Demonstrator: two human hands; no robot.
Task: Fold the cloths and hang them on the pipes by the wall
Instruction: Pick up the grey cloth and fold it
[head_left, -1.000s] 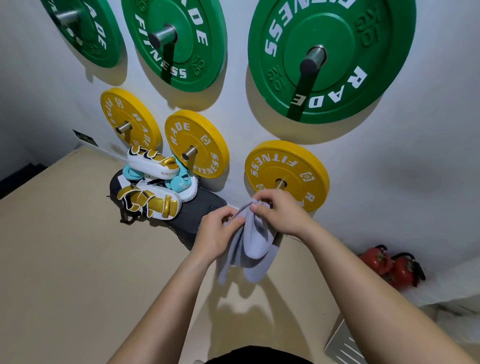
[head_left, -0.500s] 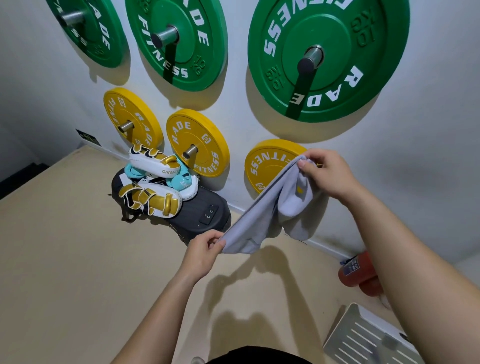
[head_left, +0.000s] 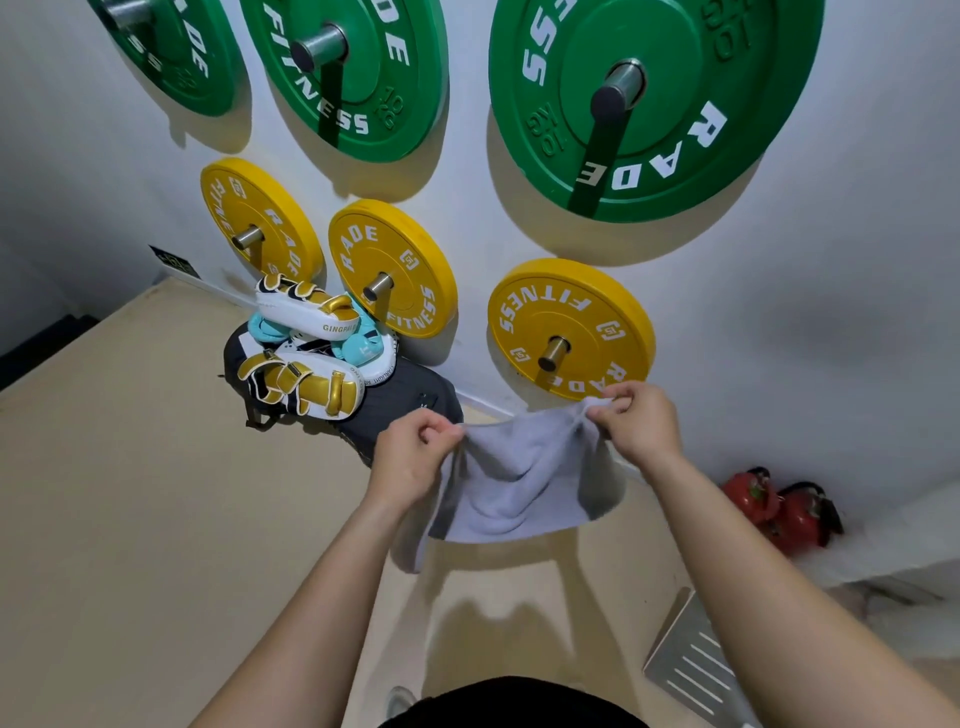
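Observation:
A pale grey cloth (head_left: 511, 483) hangs doubled over between my two hands, sagging in the middle. My left hand (head_left: 410, 457) pinches its left top corner. Its right top corner is pinched by my right hand (head_left: 641, 423). Just above the right hand a short metal pipe (head_left: 553, 353) sticks out of the wall through a yellow weight plate (head_left: 571, 327). Two more pipes (head_left: 378, 287) carry yellow plates further left, and pipes with green plates (head_left: 649, 98) sit higher on the wall.
A pile of white, gold and teal boxing pads (head_left: 311, 353) lies on a dark bag (head_left: 395, 410) by the wall at left. Two red fire extinguishers (head_left: 779, 514) lie at right. A white slatted panel (head_left: 696, 660) rests on the beige floor (head_left: 130, 519).
My right hand has come down from beside the yellow plate and my left hand has risen. The cloth, stretched diagonally before, now hangs level and folded between both hands.

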